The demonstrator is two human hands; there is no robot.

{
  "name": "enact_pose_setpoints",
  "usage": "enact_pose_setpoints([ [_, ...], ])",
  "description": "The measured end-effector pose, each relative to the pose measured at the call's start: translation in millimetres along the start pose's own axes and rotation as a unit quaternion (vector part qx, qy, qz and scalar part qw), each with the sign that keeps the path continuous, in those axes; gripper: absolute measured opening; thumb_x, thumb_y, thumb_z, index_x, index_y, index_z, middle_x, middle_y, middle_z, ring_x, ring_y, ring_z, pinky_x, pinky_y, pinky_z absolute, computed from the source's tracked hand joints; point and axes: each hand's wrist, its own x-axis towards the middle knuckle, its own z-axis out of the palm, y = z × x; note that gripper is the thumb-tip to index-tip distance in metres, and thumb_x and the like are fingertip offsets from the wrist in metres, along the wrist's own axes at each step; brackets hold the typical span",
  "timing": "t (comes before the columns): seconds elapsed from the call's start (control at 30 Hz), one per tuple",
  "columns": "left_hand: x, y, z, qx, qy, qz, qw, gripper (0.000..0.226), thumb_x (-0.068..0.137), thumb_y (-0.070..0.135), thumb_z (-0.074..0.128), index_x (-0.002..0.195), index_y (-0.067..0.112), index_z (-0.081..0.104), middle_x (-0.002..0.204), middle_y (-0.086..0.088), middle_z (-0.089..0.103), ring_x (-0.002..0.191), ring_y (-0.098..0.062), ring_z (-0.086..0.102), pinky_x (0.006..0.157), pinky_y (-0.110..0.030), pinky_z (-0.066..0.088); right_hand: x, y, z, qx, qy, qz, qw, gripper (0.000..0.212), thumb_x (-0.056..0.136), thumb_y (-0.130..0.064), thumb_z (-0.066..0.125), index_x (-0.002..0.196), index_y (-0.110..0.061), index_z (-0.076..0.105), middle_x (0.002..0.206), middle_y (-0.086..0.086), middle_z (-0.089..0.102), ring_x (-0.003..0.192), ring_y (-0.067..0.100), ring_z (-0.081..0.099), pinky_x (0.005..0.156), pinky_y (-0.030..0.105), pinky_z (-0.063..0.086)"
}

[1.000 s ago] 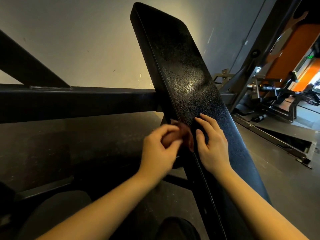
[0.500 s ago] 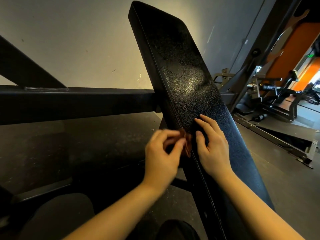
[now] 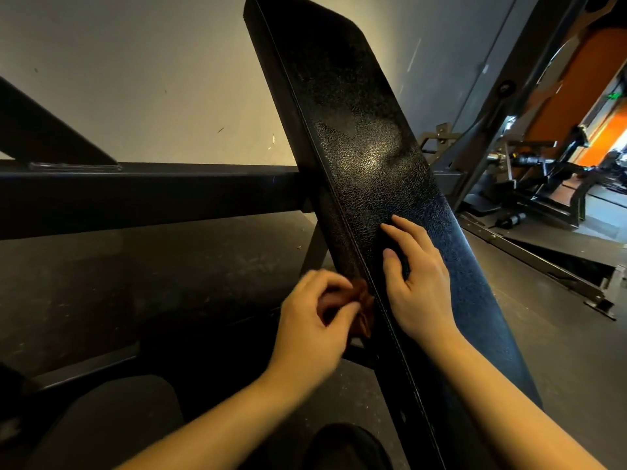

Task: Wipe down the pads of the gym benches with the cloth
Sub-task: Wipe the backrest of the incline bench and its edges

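A long black textured bench pad [image 3: 356,137] slants from the top centre down to the lower right. My left hand [image 3: 312,330] pinches a small brown cloth [image 3: 363,310] against the pad's left side edge, near its stitched seam. My right hand [image 3: 417,283] lies flat on the pad's face just right of the seam, fingers spread and pointing up the pad. Most of the cloth is hidden behind my left fingers.
A thick black steel beam [image 3: 146,195] crosses behind the pad at the left, with a diagonal brace [image 3: 51,130] above it. Orange-padded gym machines [image 3: 559,137] and a floor frame [image 3: 543,266] stand at the right. A plain wall is behind; dark rubber floor below.
My left hand has slid the cloth down the pad's side edge, towards me. My right hand has stayed flat in almost the same spot on the pad.
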Motion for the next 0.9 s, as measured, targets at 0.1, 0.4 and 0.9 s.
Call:
enact_pose_setpoints([
  [0.1,62,1,-17,0.018,0.136,0.004,0.99,0.025,0.084,0.001,0.074,0.099,0.017,0.064,0.096,0.001,0.068,0.092,-0.006,0.067,0.087,-0.026,0.054,-2,0,-1,0.009,-0.005,0.002,1.0,0.043,0.098,-0.029,0.048,0.137,-0.021,0.063,0.15,-0.011,0.05,0.133,0.015,0.049,0.105,0.024,0.032],
  [0.4,87,17,-7,0.075,0.147,0.089,0.982,0.058,0.092,0.007,0.074,0.146,0.008,0.054,0.143,-0.003,0.06,0.134,-0.012,0.055,0.115,-0.028,0.044,-1,4,0,0.016,-0.002,-0.002,1.0,0.042,0.097,-0.029,0.049,0.136,-0.023,0.063,0.15,-0.014,0.049,0.133,0.012,0.049,0.105,0.025,0.032],
  [0.9,43,9,-61,-0.073,0.145,-0.042,0.986,0.033,0.086,0.0,0.073,0.104,0.026,0.064,0.095,0.017,0.072,0.091,0.002,0.069,0.08,-0.011,0.051,-1,1,-1,0.021,0.003,-0.003,1.0,0.042,0.096,-0.027,0.049,0.135,-0.021,0.064,0.149,-0.012,0.051,0.134,0.015,0.05,0.108,0.029,0.035],
])
